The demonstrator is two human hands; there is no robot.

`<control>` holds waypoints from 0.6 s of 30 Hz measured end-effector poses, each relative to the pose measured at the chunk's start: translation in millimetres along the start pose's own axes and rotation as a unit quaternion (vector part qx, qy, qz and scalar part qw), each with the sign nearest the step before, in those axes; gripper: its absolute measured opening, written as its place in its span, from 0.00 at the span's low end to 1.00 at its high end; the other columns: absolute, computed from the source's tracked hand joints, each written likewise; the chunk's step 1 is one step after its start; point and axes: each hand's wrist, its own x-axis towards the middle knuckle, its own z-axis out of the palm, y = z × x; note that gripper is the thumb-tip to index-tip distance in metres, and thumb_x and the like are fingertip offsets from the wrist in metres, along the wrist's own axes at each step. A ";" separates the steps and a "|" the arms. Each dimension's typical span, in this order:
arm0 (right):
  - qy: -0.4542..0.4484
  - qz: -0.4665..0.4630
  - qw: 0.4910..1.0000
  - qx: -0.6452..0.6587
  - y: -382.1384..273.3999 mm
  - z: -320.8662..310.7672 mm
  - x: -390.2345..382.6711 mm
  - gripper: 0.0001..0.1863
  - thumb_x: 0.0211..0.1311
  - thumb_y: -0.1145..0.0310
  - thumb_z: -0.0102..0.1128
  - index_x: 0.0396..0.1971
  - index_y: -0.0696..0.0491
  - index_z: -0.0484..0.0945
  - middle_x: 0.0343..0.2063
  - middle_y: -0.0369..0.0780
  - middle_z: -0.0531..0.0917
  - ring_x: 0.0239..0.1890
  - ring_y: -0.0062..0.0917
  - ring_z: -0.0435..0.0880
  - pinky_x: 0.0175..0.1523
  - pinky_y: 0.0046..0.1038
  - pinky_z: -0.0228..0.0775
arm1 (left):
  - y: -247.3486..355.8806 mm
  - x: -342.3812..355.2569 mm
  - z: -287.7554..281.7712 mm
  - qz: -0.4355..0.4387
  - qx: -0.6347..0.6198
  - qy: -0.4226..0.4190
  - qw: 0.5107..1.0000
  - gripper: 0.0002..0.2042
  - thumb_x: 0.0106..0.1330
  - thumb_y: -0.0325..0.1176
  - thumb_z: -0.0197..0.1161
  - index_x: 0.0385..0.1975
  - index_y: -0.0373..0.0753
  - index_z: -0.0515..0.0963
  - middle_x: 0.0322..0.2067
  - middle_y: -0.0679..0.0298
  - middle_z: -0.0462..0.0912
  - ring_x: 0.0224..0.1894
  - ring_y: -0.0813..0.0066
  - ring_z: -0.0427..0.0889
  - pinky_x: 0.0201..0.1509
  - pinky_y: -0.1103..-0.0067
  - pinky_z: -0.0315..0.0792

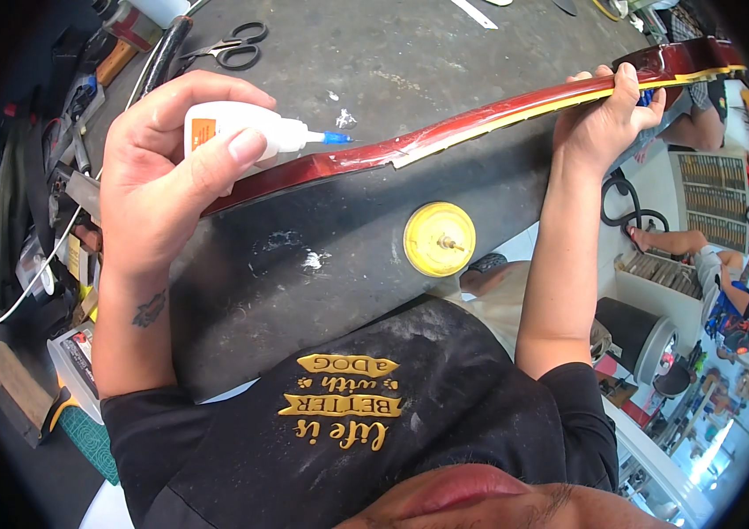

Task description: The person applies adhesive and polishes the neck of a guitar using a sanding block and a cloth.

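My left hand (159, 163) is closed around a white squeeze bottle (282, 134) with an orange label and a blue needle tip. The bottle lies nearly level, its tip pointing right, close above a glossy dark red guitar neck (467, 123). Pale yellow binding runs along the neck's lower edge, and a whitish mark shows near the needle. Farther right, my right hand (599, 115) grips the neck from below, thumb on the near side. The neck's left end passes behind my left hand; its thicker end (687, 60) reaches the upper right.
A round yellow container (439, 240) with a small metal stud stands on the dark worktop (304, 291). Black-handled scissors (232, 48) lie at the far left, beside cluttered tools. A green cutting mat (84, 441) is at lower left. Another person (731, 300) sits at the right.
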 end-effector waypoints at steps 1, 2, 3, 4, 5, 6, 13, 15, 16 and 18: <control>-0.004 -0.006 1.000 -0.002 2.0 -3.8 2.8 0.41 0.79 0.68 0.72 0.76 0.41 0.50 0.48 0.40 0.80 0.43 0.27 0.89 0.40 0.41 0.90 | 0.7 0.3 0.2 -0.002 0.001 -0.002 1.000 0.14 0.74 0.32 0.76 0.54 0.32 0.89 0.39 0.68 0.91 0.33 0.90 0.80 0.35 0.87 0.69; -0.008 -0.012 1.000 -0.005 3.4 -6.6 4.9 0.41 0.79 0.68 0.72 0.76 0.41 0.50 0.48 0.40 0.80 0.43 0.27 0.89 0.40 0.41 0.90 | 1.1 0.5 0.6 -0.004 0.002 -0.003 1.000 0.14 0.74 0.32 0.76 0.54 0.32 0.89 0.39 0.68 0.91 0.32 0.90 0.80 0.35 0.87 0.69; -0.008 -0.012 1.000 -0.005 4.4 -8.9 6.3 0.41 0.79 0.68 0.72 0.76 0.41 0.50 0.48 0.40 0.80 0.43 0.27 0.89 0.40 0.41 0.90 | 0.9 0.7 1.4 -0.003 0.002 -0.004 1.000 0.14 0.74 0.32 0.76 0.54 0.32 0.89 0.39 0.68 0.91 0.32 0.90 0.80 0.35 0.87 0.69; -0.009 -0.013 1.000 -0.005 5.2 -9.8 7.0 0.41 0.78 0.68 0.72 0.76 0.41 0.49 0.48 0.40 0.80 0.43 0.27 0.88 0.40 0.41 0.89 | 1.2 0.5 2.4 -0.012 0.021 0.003 1.000 0.16 0.74 0.33 0.75 0.56 0.31 0.87 0.37 0.69 0.89 0.31 0.90 0.76 0.34 0.87 0.67; -0.011 -0.015 1.000 -0.005 5.4 -10.0 7.2 0.41 0.78 0.68 0.72 0.76 0.41 0.49 0.49 0.40 0.80 0.43 0.27 0.88 0.39 0.41 0.89 | 1.4 0.3 3.2 -0.020 0.041 0.010 0.999 0.18 0.74 0.34 0.74 0.58 0.29 0.86 0.35 0.69 0.87 0.29 0.91 0.73 0.34 0.87 0.65; -0.011 -0.014 1.000 -0.005 5.0 -9.6 6.8 0.41 0.78 0.68 0.72 0.76 0.41 0.49 0.49 0.40 0.80 0.43 0.27 0.88 0.39 0.41 0.89 | 1.8 0.3 3.5 -0.020 0.041 0.010 0.999 0.18 0.74 0.34 0.74 0.58 0.29 0.86 0.35 0.69 0.87 0.29 0.91 0.73 0.34 0.87 0.65; -0.004 -0.012 1.000 -0.005 3.3 -5.9 5.0 0.42 0.78 0.68 0.72 0.76 0.41 0.49 0.50 0.40 0.79 0.43 0.27 0.88 0.39 0.40 0.89 | 2.1 0.7 2.8 0.005 0.028 0.000 1.000 0.15 0.74 0.32 0.75 0.56 0.30 0.87 0.40 0.67 0.89 0.38 0.87 0.81 0.43 0.85 0.72; -0.003 -0.014 1.000 -0.006 2.5 -4.3 3.8 0.42 0.78 0.68 0.72 0.76 0.41 0.49 0.49 0.40 0.79 0.43 0.27 0.88 0.39 0.40 0.89 | 3.1 1.2 1.9 0.011 0.015 -0.017 1.000 0.13 0.75 0.30 0.76 0.54 0.31 0.88 0.44 0.64 0.92 0.45 0.83 0.89 0.52 0.83 0.80; -0.001 -0.018 1.000 -0.016 1.9 -1.1 1.7 0.45 0.79 0.67 0.71 0.80 0.43 0.44 0.46 0.41 0.80 0.43 0.26 0.86 0.44 0.36 0.86 | 3.4 1.1 1.7 0.012 0.019 -0.017 1.000 0.13 0.75 0.29 0.76 0.54 0.31 0.88 0.44 0.64 0.92 0.46 0.82 0.89 0.53 0.82 0.80; 0.001 -0.023 0.999 -0.026 1.4 0.3 0.3 0.49 0.80 0.66 0.70 0.83 0.46 0.40 0.43 0.42 0.81 0.42 0.26 0.83 0.50 0.32 0.83 | 3.3 1.0 1.3 0.013 0.022 -0.018 1.000 0.13 0.75 0.29 0.76 0.54 0.30 0.88 0.44 0.64 0.92 0.46 0.82 0.89 0.54 0.82 0.80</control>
